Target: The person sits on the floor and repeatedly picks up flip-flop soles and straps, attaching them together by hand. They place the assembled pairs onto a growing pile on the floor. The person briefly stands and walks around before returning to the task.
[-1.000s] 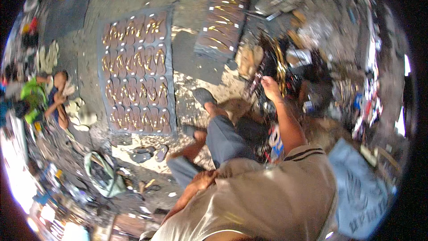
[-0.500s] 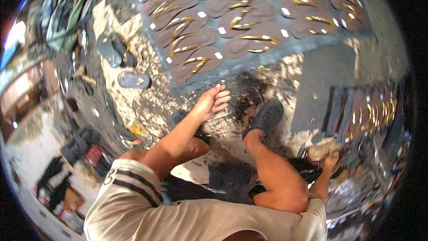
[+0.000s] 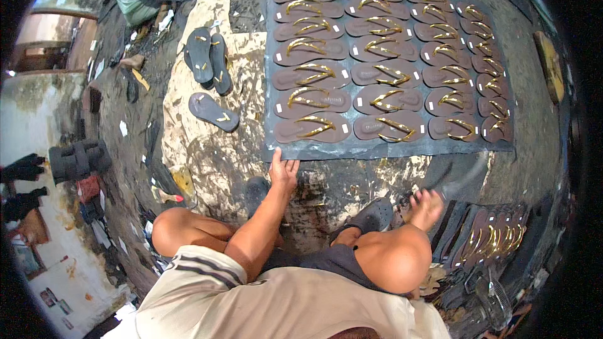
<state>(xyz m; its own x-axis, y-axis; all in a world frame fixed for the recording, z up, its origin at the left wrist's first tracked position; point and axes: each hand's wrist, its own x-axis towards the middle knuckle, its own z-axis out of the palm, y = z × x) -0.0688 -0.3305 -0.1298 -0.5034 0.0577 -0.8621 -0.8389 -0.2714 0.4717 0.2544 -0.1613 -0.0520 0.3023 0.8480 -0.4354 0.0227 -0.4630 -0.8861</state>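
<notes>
My left hand [image 3: 284,174] reaches forward to the near edge of a dark grey sheet [image 3: 326,152]. Its index finger is stretched out at that edge, the other fingers are loosely apart, and nothing shows in the hand. Rows of brown flip-flops [image 3: 312,127] with shiny gold straps and small white tags cover the sheet. My right hand [image 3: 427,209] is raised in front of my right knee, blurred, with its fingers apart and no object visible in it. Beyond it, a faint grey smear [image 3: 468,179] is too blurred to name.
Left of the sheet, dark flip-flops [image 3: 200,56] and a single grey one [image 3: 213,112] lie on stained tan sheeting [image 3: 245,63]. More gold-strapped flip-flops [image 3: 493,232] stand packed at the right. A brush [image 3: 166,196] lies near my left knee. Scraps litter the floor.
My left hand has gone from a loose curl to stretched fingers at the sheet's edge. My right hand has moved forward and left, away from a tan thing. The view has shifted.
</notes>
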